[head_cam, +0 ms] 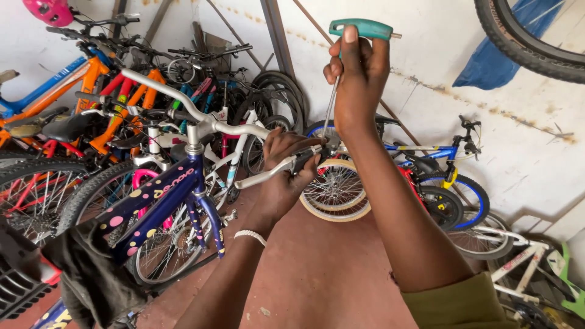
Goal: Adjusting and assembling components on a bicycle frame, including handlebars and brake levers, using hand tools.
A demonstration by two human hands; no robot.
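Observation:
A small purple bicycle (164, 195) with coloured dots stands in front of me, its silver handlebar (201, 119) spanning the middle. My left hand (286, 164) grips the right end of the handlebar, by the brake lever (262, 175). My right hand (359, 73) is raised above it, shut on the teal T-shaped handle of a long hex key (359, 27). The tool's thin metal shaft (329, 109) runs down to the brake lever clamp next to my left fingers.
Several bicycles are packed at the left, orange and blue ones (67, 91) among them. A blue bicycle (445, 176) leans on the white wall at the right, with a loose cream-rimmed wheel (335, 195) beside it. A tyre (530, 36) hangs top right. The floor (317, 274) is reddish.

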